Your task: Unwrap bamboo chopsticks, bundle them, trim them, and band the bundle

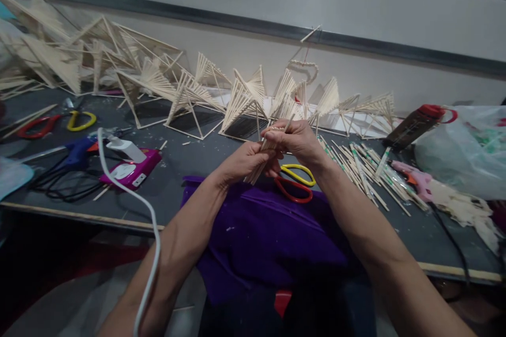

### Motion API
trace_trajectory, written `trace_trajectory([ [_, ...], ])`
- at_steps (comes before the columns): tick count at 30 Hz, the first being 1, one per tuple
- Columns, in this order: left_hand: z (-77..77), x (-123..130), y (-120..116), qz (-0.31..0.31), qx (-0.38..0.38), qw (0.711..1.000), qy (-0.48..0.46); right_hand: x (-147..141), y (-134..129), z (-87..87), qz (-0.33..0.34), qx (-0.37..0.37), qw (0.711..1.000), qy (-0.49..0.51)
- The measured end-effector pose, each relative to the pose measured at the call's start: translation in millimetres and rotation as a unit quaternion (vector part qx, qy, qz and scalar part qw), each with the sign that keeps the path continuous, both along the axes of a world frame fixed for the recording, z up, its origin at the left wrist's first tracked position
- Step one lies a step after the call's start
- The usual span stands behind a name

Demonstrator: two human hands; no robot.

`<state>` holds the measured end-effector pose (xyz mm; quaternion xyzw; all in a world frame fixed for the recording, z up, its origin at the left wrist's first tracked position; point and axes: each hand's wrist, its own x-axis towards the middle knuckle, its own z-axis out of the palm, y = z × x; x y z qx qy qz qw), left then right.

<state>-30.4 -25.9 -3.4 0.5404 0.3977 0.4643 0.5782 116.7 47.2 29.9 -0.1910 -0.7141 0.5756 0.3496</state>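
Observation:
Both hands meet around a small bundle of thin wooden sticks [258, 170] above the table's front part. My left hand [247, 162] is closed on the lower part of the bundle. Closed near the upper end is my right hand [294, 139], with one stick tip poking up past its fingers. Just below the hands lie scissors with one yellow and one red handle loop [294, 191], their blades out of sight. They rest on a purple cloth [269, 231] that hangs over the table edge.
Fan-shaped stick structures [245, 95] line the wall. On the left are a magenta power strip [132, 168], a blue glue gun [79, 151] and a white cable [152, 216]. Loose sticks [363, 171], a dark bottle [415, 126], a pink glue gun [415, 176] and a plastic bag [466, 147] are at right.

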Motion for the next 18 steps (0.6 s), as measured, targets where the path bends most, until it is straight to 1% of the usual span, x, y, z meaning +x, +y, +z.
trace_trajectory([
  [3,-0.9,-2,-3,0.024,0.018,0.999,0.014,14,0,-5.4,0.001,0.03,0.998,-0.053],
  [5,-1.3,-4,-6,0.049,0.014,0.999,0.014,29,-2,-12.7,-0.035,0.082,0.986,-0.14],
  [6,-1.6,-6,-6,0.059,0.007,0.998,0.012,37,-5,-17.1,-0.058,0.125,0.969,-0.205],
  [7,-1.9,-7,-7,0.068,-0.001,0.998,0.009,45,-8,-21.8,-0.079,0.176,0.941,-0.279],
  [9,-2.7,-10,-6,0.084,-0.013,0.996,-0.005,58,-15,-30.8,-0.084,0.274,0.859,-0.424],
  [10,-3.1,-11,-5,0.094,-0.016,0.995,-0.018,62,-19,-34.8,-0.079,0.308,0.819,-0.478],
  [11,-3.6,-12,-4,0.104,-0.018,0.994,-0.036,65,-22,-38.2,-0.073,0.33,0.788,-0.514],
  [12,-4.0,-13,-2,0.116,-0.02,0.991,-0.056,67,-24,-40.8,-0.071,0.343,0.769,-0.535],
  [14,-4.9,-16,2,0.147,-0.026,0.984,-0.098,66,-27,-43.8,-0.069,0.359,0.753,-0.548],
  [18,-6.8,-22,8,0.221,-0.04,0.963,-0.152,58,-26,-43.9,-0.058,0.374,0.738,-0.559],
])
